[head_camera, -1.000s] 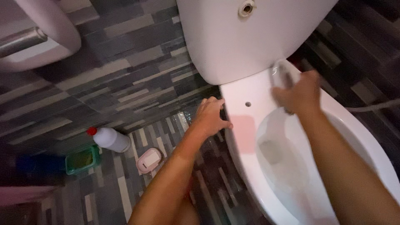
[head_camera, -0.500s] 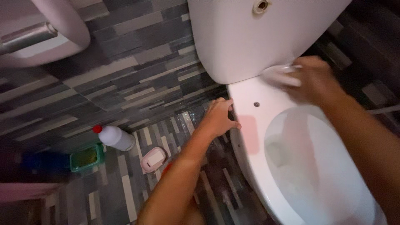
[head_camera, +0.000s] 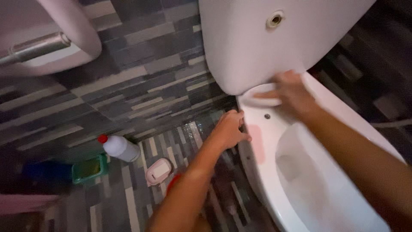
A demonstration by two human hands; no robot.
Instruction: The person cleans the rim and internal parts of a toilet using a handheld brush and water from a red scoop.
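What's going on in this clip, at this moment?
A person leans over a white toilet. Their right hand presses a pale cloth or pad against the back of the rim, just below the tank. The left hand grips the bowl's left edge. A white bottle with a red cap lies on the tiled floor.

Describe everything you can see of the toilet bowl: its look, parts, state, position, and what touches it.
The toilet bowl is white, smooth and glossy, like glazed ceramic. It has no seat on it; a small hole shows in the rim near the back, with a faint pink patch beside it. The white tank stands right behind it. The bowl sits on a striped tiled floor. The left hand grips the rim's outer edge, and the right hand presses a pale cloth onto the back of the rim.
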